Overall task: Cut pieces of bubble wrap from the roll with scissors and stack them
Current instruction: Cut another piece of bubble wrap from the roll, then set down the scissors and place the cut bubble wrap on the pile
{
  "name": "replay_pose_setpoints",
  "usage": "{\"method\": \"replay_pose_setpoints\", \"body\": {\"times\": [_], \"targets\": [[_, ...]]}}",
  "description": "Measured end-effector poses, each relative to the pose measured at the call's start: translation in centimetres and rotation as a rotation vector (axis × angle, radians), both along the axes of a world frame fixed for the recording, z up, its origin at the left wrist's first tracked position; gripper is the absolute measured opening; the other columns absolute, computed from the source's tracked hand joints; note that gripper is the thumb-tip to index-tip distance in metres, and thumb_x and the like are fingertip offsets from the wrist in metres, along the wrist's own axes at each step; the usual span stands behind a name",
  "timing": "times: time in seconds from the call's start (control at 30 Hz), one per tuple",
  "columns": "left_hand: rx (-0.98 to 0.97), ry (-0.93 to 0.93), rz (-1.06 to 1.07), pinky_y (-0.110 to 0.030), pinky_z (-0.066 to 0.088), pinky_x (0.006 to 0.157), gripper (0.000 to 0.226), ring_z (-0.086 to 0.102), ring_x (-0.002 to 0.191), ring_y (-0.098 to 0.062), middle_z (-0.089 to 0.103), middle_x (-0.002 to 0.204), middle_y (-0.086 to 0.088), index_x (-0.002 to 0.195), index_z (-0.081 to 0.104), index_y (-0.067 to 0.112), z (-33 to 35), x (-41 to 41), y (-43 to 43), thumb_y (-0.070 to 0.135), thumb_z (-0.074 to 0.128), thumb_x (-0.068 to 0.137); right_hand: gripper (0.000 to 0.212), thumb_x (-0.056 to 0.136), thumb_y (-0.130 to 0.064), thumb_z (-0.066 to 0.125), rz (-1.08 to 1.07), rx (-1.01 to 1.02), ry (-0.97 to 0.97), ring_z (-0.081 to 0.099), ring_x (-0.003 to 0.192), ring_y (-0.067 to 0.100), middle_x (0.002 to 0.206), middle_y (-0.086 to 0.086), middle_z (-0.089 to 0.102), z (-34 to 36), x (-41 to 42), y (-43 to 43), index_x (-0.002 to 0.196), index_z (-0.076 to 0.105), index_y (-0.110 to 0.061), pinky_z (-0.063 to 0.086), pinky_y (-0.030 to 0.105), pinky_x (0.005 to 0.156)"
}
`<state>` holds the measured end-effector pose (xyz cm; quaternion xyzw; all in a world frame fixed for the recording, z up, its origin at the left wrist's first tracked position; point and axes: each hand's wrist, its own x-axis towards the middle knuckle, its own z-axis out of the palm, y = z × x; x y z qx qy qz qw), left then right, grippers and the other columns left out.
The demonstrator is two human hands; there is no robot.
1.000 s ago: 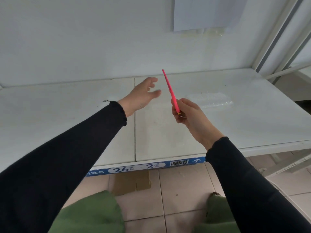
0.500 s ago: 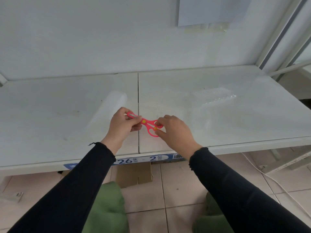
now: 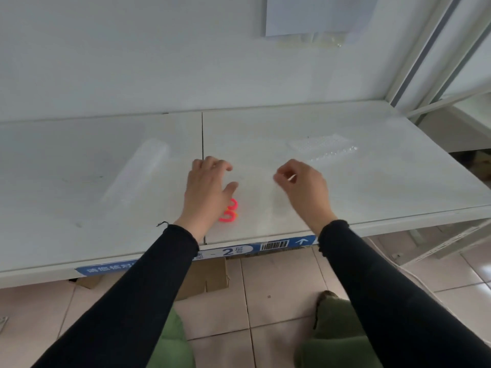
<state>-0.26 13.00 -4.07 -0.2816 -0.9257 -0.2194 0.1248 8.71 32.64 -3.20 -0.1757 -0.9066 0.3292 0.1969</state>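
Surface: white shelf top [image 3: 345, 197] against a pale wall, blue label strip on its front edge; tiled floor below
Roll: bubble wrap roll [image 3: 138, 173] lies left of the panel seam, a clear sheet trailing toward the hands; light, soft, slippery, likely to shift unless pinned
Stack: cut pieces [image 3: 318, 146] rest far right, well apart from the roll
Scissors: pink scissors [image 3: 229, 212] flat on the shelf, handles showing beside the left wrist
Left hand [image 3: 206, 192]: spread, palm down over the sheet; contact unclear
Right hand [image 3: 303, 185]: fingertips pressed together, seemingly pinching the film's edge; best hold is that edge, kept taut
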Motion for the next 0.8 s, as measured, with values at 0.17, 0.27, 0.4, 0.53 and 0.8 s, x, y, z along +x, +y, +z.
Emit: {"method": "replay_pose_setpoints", "body": {"times": [0.17, 0.27, 0.4, 0.53, 0.8], "targets": [[-0.033, 0.056, -0.203, -0.038, 0.039, 0.095, 0.044, 0.047, 0.122, -0.025, 0.061, 0.126, 0.001, 0.129, 0.062, 0.018, 0.3, 1.7, 6.9, 0.04, 0.065, 0.091, 0.034, 0.092, -0.038, 0.062, -0.239, 0.012, -0.143, 0.06, 0.097, 0.023, 0.104, 0.001, 0.062, -0.7, 0.9, 6.4, 0.117, 0.059, -0.015, 0.042, 0.033, 0.074], [-0.164, 0.067, -0.214, -0.038, 0.038, 0.095, 0.053, 0.046, 0.119, -0.024, 0.061, 0.123, 0.004, 0.129, 0.063, 0.021, -1.2, 2.0, 9.6, 0.056, 0.06, 0.089, 0.052, 0.089, -0.046, 0.062, -0.269, 0.042, -0.316, 0.054, 0.111, 0.03, 0.117, 0.007, 0.059, -1.9, 0.9, 7.2, 0.125, 0.054, -0.009, 0.042, 0.036, 0.085], [-0.281, 0.057, -0.177, -0.039, 0.037, 0.09, 0.057, 0.048, 0.11, -0.023, 0.063, 0.113, 0.004, 0.119, 0.066, 0.024, -2.7, 2.4, 11.5, 0.069, 0.053, 0.086, 0.042, 0.086, -0.045, 0.063, -0.262, 0.039, -0.397, 0.054, 0.105, 0.032, 0.106, 0.008, 0.06, -2.8, 0.3, 6.9, 0.106, 0.055, -0.009, 0.039, 0.036, 0.079], [-0.187, 0.007, -0.195, -0.04, 0.036, 0.095, 0.041, 0.049, 0.116, -0.023, 0.061, 0.123, 0.004, 0.129, 0.063, 0.026, -2.6, 2.8, 11.7, 0.049, 0.054, 0.096, 0.013, 0.087, -0.021, 0.062, -0.192, -0.161, -0.275, 0.056, 0.082, 0.025, 0.083, -0.001, 0.058, -2.5, -0.3, 6.2, 0.084, 0.051, -0.015, 0.04, 0.033, 0.065], [0.658, -0.486, -0.062, -0.038, 0.027, 0.12, 0.087, 0.029, 0.147, -0.02, 0.027, 0.162, -0.002, 0.158, 0.02, 0.026, 1.0, 1.6, 9.6, 0.032, 0.073, 0.089, 0.013, 0.102, -0.008, 0.049, 0.064, -0.796, 0.392, 0.074, 0.094, 0.026, 0.107, 0.014, 0.074, 4.9, 0.4, 3.4, 0.099, 0.038, -0.014, 0.057, 0.037, 0.078]]}}
